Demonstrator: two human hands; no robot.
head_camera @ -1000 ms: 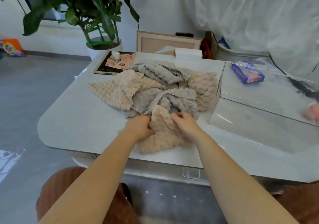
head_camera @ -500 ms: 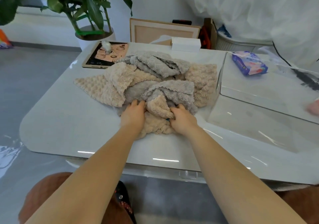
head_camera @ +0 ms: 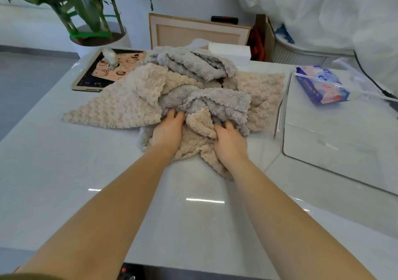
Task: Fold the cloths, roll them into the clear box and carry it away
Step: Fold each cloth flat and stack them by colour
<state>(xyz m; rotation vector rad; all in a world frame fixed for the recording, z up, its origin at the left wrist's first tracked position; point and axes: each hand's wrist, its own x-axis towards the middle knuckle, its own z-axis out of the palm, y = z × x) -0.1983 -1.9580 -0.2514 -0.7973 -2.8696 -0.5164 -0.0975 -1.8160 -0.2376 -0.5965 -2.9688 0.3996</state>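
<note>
Two grips are sunk in limp, light beige cloth (head_camera: 193, 150): right hand (head_camera: 229, 141) pinching a fold, left hand (head_camera: 168, 131) unclear; corners are favoured.

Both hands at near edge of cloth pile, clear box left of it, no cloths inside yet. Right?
No. The head view shows the clear box right of the cloth pile, not left. The left hand and right hand are at its near edge, and no cloths are inside yet.
</note>
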